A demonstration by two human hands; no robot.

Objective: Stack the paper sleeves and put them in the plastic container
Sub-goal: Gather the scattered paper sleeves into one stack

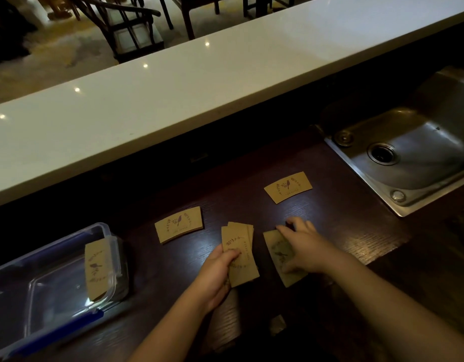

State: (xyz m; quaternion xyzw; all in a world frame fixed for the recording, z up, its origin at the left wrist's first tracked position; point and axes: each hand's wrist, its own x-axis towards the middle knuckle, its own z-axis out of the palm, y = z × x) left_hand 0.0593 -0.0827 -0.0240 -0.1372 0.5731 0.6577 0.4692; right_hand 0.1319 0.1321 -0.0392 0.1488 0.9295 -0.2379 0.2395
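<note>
A long white counter point(199, 82) ran far above both hands. A dark wooden worktop point(343, 231) lay under the hands. A shiny metal sink point(421, 158) sat up and to the right of the right hand.

A clear plastic container point(43, 291) with blue clips stood well to the left of the left hand. One paper sleeve in the container point(96, 267) leaned against the wall of the box nearest the hands.

The left hand point(220, 273) was closed on a small stack of sleeves point(240, 254). The thumb pressed on top and the fingers were under it. The sleeves in it were a little fanned out at the top.

The right hand point(301, 249) was just beside the left one, but they did not touch. It lay flat, with fingers spread, on a sleeve under the hand point(280, 257). That sleeve lay on the worktop. It was not gripped, only pressed.

A little pile of sleeves point(178, 224) lay above the left hand, a bit to its left. A single sleeve point(288, 186) lay above the right hand, well apart from it. All the sleeves were brown with a bird and leaves printed on them.
</note>
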